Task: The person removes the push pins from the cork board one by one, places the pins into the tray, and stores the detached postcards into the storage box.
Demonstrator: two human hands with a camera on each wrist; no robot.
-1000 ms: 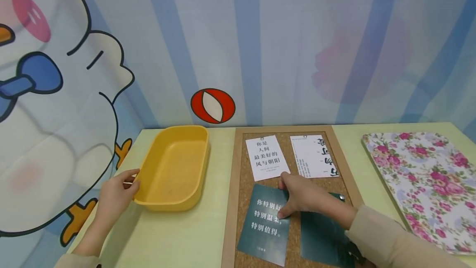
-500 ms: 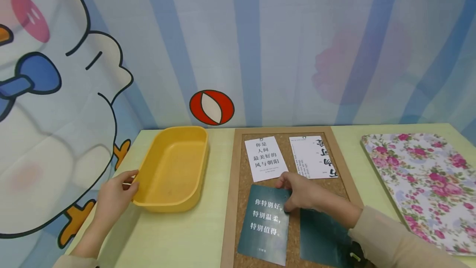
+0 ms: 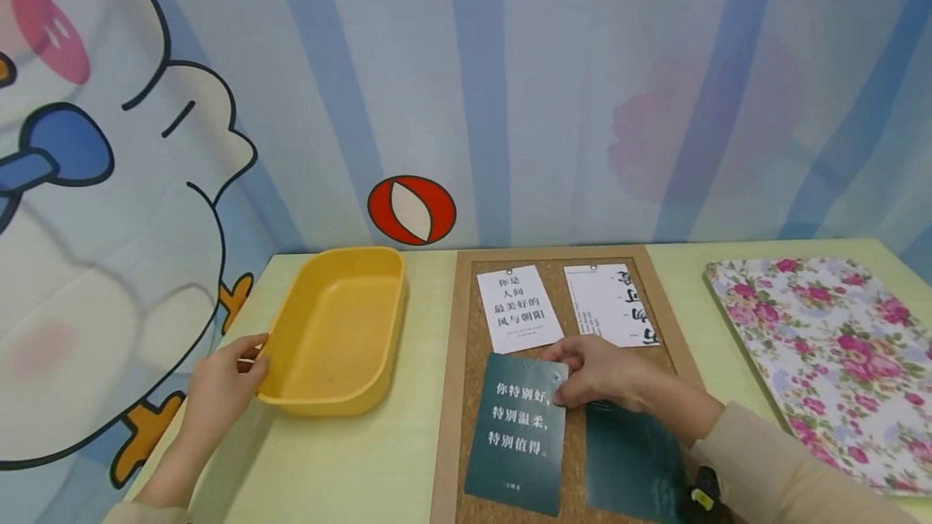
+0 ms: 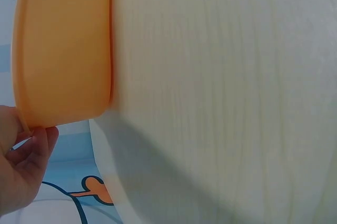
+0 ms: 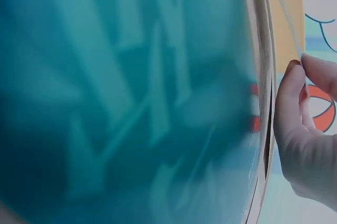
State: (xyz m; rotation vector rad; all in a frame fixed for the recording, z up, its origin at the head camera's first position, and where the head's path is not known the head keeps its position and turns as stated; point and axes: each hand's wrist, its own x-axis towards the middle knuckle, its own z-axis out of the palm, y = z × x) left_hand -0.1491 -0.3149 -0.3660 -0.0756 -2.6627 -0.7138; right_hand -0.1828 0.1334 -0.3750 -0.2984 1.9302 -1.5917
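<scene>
One green card (image 3: 515, 433), lengthwise, top pointing forward

Corkboard (image 3: 446, 427), its lower end below the head view's edge

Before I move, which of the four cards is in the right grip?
The lower-left green card with white lettering: the right grip pinches its upper right corner; the white cards and other green card are unheld.

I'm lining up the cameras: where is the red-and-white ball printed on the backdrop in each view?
Head: the ball is just left of centre, above the table's far edge.
Left wrist: not in it.
Right wrist: near right edge, partly behind the right hand.
Shared landmark: the backdrop, in all three.
</scene>
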